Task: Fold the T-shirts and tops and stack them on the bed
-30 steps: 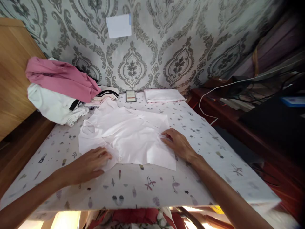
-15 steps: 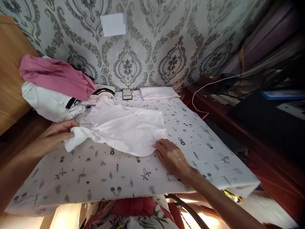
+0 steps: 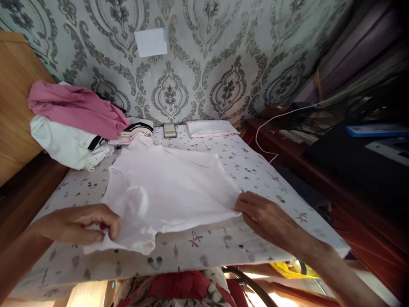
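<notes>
A white shirt point(image 3: 179, 183) lies spread on the patterned cloth point(image 3: 204, 243) of the table. At its near left corner my left hand point(image 3: 92, 224) is closed, pinching the fabric between thumb and fingers. My right hand point(image 3: 258, 209) grips the shirt's right edge, its fingertips partly hidden by the hand itself. Between the hands the fabric is mostly flat, with a raised fold near the left side. The far left part of the shirt reaches up against the clothes pile.
At the far left are a pink garment point(image 3: 76, 108), a white garment point(image 3: 60, 140) and striped folded clothes point(image 3: 140, 125). A small box point(image 3: 170, 130) and a folded white cloth point(image 3: 212, 128) lie by the wall. A white cable point(image 3: 260, 138) hangs over the red-brown furniture point(image 3: 271, 128) on the right.
The shirt has been opened out wider toward the near side. My left hand has moved nearer with its corner, and my right hand has moved right with the other edge.
</notes>
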### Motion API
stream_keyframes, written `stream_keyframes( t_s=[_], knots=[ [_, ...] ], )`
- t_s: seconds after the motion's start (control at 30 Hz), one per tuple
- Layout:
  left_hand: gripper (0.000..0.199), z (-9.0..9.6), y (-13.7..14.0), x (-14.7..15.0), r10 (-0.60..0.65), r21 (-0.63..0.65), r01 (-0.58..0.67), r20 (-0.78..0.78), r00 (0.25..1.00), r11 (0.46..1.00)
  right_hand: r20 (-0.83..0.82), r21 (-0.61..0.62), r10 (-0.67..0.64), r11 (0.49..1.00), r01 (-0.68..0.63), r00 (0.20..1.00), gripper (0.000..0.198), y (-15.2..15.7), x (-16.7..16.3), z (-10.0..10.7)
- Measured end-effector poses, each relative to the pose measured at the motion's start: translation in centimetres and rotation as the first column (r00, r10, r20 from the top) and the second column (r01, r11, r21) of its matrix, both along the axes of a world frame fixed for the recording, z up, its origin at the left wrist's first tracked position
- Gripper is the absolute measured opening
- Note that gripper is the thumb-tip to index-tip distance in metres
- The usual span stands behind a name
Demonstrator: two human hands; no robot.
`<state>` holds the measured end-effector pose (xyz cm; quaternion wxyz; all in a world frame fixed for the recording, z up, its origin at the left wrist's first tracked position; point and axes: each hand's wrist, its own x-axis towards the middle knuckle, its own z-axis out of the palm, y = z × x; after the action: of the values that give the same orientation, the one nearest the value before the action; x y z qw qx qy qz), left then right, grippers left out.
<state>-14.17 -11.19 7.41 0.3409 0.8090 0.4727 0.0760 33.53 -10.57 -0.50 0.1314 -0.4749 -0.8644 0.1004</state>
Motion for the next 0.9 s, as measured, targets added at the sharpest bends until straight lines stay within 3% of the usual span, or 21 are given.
stream_keyframes(
  t_s=[0.03, 0.1, 0.13, 0.2, 0.27, 0.33, 0.4, 0.47, 0.53, 0.6, 0.7, 0.8, 0.9],
  knots=[
    [0.036, -0.4, 0.0, 0.6, -0.090, -0.192, 0.095, 0.032, 0.995, 0.977, -0.012, -0.063, 0.018, 0.998, -0.019, 1.000, 0.023, -0.2, 0.1, -0.2],
    [0.029, -0.6, 0.6, 2.2, -0.213, -0.493, 0.236, 0.104, 0.972, 0.837, -0.053, -0.169, 0.011, 0.985, -0.020, 0.999, 0.023, 0.0, 0.1, -0.3],
    [0.028, -0.6, 1.3, 3.1, -0.238, -0.548, 0.253, 0.101, 0.966, 0.797, -0.069, -0.205, -0.020, 0.979, 0.006, 0.997, 0.023, 0.5, 0.0, -0.3],
    [0.026, -0.7, 3.3, 5.2, -0.236, -0.559, 0.228, 0.058, 0.970, 0.797, -0.074, -0.224, -0.132, 0.968, 0.112, 0.989, 0.023, 2.5, -0.4, -0.3],
    [0.027, -1.6, 6.0, 7.8, -0.179, -0.444, 0.172, 0.027, 0.984, 0.879, -0.061, -0.171, -0.281, 0.948, 0.267, 0.958, 0.022, 5.6, -0.9, -0.5],
    [0.027, -3.3, 9.1, 11.0, -0.140, -0.226, 0.144, 0.035, 0.990, 0.963, -0.051, -0.123, -0.420, 0.903, 0.412, 0.906, 0.028, 9.0, -1.5, -1.1],
    [0.025, -5.3, 12.1, 14.8, -0.153, 0.037, 0.152, 0.030, 0.988, 0.988, -0.052, -0.109, -0.481, 0.874, 0.474, 0.875, 0.038, 12.1, -2.1, -1.7],
    [0.023, -6.9, 14.5, 18.8, -0.184, 0.267, 0.198, -0.077, 0.980, 0.943, -0.062, -0.122, -0.513, 0.855, 0.504, 0.856, 0.043, 14.2, -2.5, -2.1],
    [0.025, -8.0, 16.3, 22.4, -0.204, 0.418, 0.288, -0.235, 0.950, 0.862, -0.088, -0.147, -0.531, 0.844, 0.516, 0.843, 0.041, 15.2, -2.7, -2.3],
    [0.026, -8.6, 17.5, 25.1, -0.199, 0.480, 0.370, -0.370, 0.908, 0.795, -0.123, -0.161, -0.530, 0.845, 0.511, 0.839, 0.038, 15.1, -2.6, -2.4],
    [0.027, -8.7, 18.9, 27.1, -0.183, 0.494, 0.423, -0.461, 0.868, 0.760, -0.135, -0.152, -0.511, 0.857, 0.492, 0.849, 0.040, 13.8, -2.2, -2.7],
    [0.026, -8.1, 20.4, 27.3, -0.134, 0.524, 0.330, -0.377, 0.917, 0.785, -0.068, -0.152, -0.512, 0.854, 0.498, 0.857, 0.045, 12.0, -1.9, -3.0],
    [0.019, -6.2, 22.2, 26.6, -0.044, 0.579, 0.091, -0.095, 0.995, 0.810, -0.031, -0.186, -0.518, 0.843, 0.504, 0.855, 0.043, 10.6, -1.8, -3.0]
  ],
)
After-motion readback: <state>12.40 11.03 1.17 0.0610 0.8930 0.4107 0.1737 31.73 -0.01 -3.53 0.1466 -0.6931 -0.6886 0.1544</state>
